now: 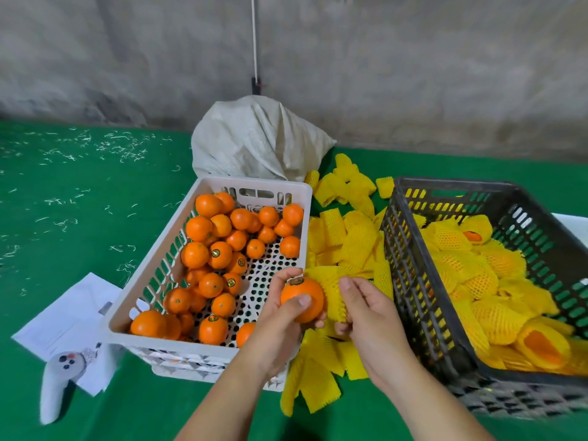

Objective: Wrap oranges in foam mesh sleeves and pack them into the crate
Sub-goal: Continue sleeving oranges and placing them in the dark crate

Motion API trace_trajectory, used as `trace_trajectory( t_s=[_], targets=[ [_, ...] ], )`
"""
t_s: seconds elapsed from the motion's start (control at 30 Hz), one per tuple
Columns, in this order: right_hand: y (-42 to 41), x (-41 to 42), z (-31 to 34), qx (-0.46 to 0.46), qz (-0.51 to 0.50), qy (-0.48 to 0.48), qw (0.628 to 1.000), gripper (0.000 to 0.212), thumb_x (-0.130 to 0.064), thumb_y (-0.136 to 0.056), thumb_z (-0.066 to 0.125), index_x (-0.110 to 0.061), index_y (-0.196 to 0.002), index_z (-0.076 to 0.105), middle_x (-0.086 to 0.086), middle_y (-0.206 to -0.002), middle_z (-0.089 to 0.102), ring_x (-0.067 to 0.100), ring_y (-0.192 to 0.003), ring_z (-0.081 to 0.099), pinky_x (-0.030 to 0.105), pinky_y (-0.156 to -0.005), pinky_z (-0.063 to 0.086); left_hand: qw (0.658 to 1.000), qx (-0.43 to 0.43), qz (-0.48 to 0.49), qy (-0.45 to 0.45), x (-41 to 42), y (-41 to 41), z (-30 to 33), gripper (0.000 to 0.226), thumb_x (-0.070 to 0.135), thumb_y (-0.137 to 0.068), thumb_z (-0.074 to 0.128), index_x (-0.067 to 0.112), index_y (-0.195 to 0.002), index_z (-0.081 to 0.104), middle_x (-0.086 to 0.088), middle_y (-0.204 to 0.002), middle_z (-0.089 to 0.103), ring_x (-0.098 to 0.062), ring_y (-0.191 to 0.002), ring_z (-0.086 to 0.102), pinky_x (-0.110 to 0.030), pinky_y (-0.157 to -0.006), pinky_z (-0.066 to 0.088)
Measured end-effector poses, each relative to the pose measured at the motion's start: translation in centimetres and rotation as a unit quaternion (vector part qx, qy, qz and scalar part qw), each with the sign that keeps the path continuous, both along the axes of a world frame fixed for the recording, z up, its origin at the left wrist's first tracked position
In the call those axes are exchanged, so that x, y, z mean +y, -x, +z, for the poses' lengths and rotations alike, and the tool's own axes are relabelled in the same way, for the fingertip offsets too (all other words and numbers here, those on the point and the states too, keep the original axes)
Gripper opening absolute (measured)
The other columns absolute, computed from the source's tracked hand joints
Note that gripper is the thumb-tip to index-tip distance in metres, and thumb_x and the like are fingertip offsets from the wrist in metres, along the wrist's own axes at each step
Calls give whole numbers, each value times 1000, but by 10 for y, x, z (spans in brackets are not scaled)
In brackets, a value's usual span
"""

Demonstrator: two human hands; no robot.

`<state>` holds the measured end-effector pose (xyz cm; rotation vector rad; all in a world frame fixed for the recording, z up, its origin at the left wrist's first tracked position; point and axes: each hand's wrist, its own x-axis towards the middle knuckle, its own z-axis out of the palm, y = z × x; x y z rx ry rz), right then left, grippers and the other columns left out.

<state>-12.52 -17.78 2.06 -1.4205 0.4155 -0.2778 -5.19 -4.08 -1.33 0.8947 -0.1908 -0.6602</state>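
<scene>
Left hand [280, 310] grips an orange [302, 299], thumb on its near face, sticker end facing away. Our right hand [359, 308] pinches a yellow foam mesh sleeve [334, 296] right beside the fruit, touching it. Both sit over the gap between the two crates. Under the hands we see loose sleeves [318, 374] piled on the green table [79, 218], running back between the crates. Left of us, the white crate [178, 338] holds bare oranges [219, 249], mostly along its left side and far end. On the right, the dark crate [423, 313] holds wrapped oranges [496, 316]. Near left: a white controller [57, 386] lying on paper sheets [73, 313]. Farther back, a tied woven sack [254, 138] stands against the concrete wall [413, 74].
</scene>
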Motion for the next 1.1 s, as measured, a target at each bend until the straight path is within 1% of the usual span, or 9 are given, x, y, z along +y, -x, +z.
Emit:
trace_trajectory(
  t_s=[0.07,0.2,0.43,0.57,0.77,0.87,0.93,1.03,1.1],
  targets=[
    [1,5,2,-3,18,-7,1000,43,-49,-83,62,-11,-103,65,-3,-59,55,10,-55,53,27,-55,47,1000,18,-3,6,0,0,0,48,24,-70,84,28,-111,60,-11,-103,67,-29,-74,63,-37,-64,53],
    [4,7,3,-9,68,-134,989,30,-34,-92,65,-8,-107,59,8,-70,62,15,-60,54,28,-55,45,998,53,-24,36,3,-3,1,76,36,-53,98,17,-115,60,-15,-95,66,-27,-68,62,-36,-61,53],
    [-1,-11,-8,18,-28,308,951,19,-22,-93,70,-36,-97,57,-12,-89,61,4,-73,57,21,-62,46,990,11,-135,32,9,-6,0,73,45,-58,95,5,-114,70,-19,-76,64,-26,-57,66,-27,-52,55],
    [-11,-13,-6,15,-67,337,939,9,-30,-95,71,-24,-99,65,-12,-98,58,5,-86,56,28,-75,49,988,-65,-135,-25,8,-5,-7,73,55,-66,90,9,-121,76,-16,-89,70,-24,-63,69,-26,-57,57],
    [-2,-4,-3,-22,-44,318,947,14,-22,-95,70,-33,-99,64,-16,-101,63,-2,-97,60,16,-79,51,941,-242,108,-208,-2,4,-19,68,51,-66,89,21,-121,62,-13,-99,72,-27,-84,71,-34,-70,58],
    [2,4,-7,-17,-36,318,947,20,-17,-98,64,-36,-104,62,-17,-102,66,3,-97,63,31,-85,56,937,-303,28,-175,1,10,-20,46,43,-77,74,27,-114,52,2,-104,67,-18,-93,66,-33,-79,56],
    [2,4,-8,-20,-46,317,947,25,-13,-99,62,-36,-106,63,-17,-105,66,5,-100,63,36,-90,56,935,-300,51,-184,9,7,-22,49,32,-63,64,20,-108,49,-2,-103,59,-22,-87,61,-38,-81,52],
    [0,0,-5,-39,-54,363,929,26,-7,-98,62,-30,-111,67,-23,-109,61,3,-102,60,35,-89,55,928,-318,21,-191,0,10,-15,83,21,-78,69,36,-151,31,11,-128,53,-17,-107,63,-36,-93,55],
    [1,-5,-1,-55,-49,414,907,23,-5,-96,64,-23,-109,70,-24,-105,57,3,-98,57,34,-83,55,928,-305,66,-204,-4,16,-20,79,21,-83,77,35,-152,41,4,-140,47,-25,-119,61,-41,-94,57]
  ],
)
